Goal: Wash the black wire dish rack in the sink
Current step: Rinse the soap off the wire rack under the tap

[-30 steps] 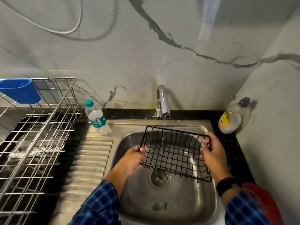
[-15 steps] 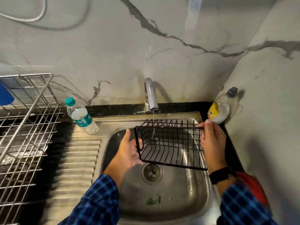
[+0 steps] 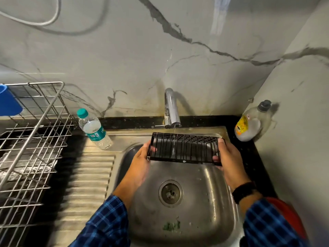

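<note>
— Left hand (image 3: 140, 164), status?
— Mine; thumb and fingers clasp the left end of the black wire rack (image 3: 185, 150). Right hand (image 3: 229, 161): gripping the right end.
— Rack, location?
— Held over the sink (image 3: 213, 202), beneath the tap (image 3: 171, 107); its thin stream strikes the wires.

A home kitchen, apparently: steel sink (image 3: 210, 177), tap (image 3: 171, 107), wire drying rack (image 3: 33, 139), marble-look wall (image 3: 142, 59).
</note>
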### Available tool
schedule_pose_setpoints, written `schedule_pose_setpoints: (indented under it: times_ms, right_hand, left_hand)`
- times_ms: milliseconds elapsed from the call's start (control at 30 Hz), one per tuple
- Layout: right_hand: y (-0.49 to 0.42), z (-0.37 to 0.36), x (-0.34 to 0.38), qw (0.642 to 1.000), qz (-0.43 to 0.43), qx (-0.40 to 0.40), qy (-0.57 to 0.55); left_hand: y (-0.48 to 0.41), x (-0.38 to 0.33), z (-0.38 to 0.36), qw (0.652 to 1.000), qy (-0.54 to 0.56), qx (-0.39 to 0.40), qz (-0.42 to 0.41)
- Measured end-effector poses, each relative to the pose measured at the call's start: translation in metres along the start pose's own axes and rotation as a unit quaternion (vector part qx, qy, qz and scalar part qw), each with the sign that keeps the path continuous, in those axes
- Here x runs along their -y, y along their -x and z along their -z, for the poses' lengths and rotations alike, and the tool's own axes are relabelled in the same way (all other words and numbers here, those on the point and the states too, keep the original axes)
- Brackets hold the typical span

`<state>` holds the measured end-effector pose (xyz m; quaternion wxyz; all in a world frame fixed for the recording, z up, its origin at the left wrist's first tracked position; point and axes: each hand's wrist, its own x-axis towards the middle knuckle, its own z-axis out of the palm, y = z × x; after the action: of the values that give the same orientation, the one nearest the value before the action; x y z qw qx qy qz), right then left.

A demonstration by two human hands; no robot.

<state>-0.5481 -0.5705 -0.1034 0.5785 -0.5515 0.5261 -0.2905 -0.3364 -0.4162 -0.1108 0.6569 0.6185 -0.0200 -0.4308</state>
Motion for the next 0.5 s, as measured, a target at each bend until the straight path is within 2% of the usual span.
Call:
schedule_pose_setpoints:
  times_ms: [100, 200, 300, 500]
  right_hand:
    - [-0.009, -0.014, 0.018, 0.999, 0.044, 0.001, 0.018]
    - [-0.024, -0.029, 0.033, 0.998, 0.025, -0.012, 0.055]
    - [-0.040, -0.042, 0.046, 0.995, 0.039, -0.058, 0.067]
    - [-0.054, -0.038, 0.057, 0.984, 0.082, -0.141, 0.067]
  left_hand:
    - [-0.003, -0.005, -0.005, 0.998, -0.040, -0.018, 0.040]
    - [-0.007, -0.012, -0.002, 0.995, -0.096, -0.027, 0.031]
    - [-0.009, -0.019, 0.002, 0.986, -0.162, -0.035, 0.017]
    - [-0.017, -0.032, -0.015, 0.981, -0.188, -0.031, 0.032]
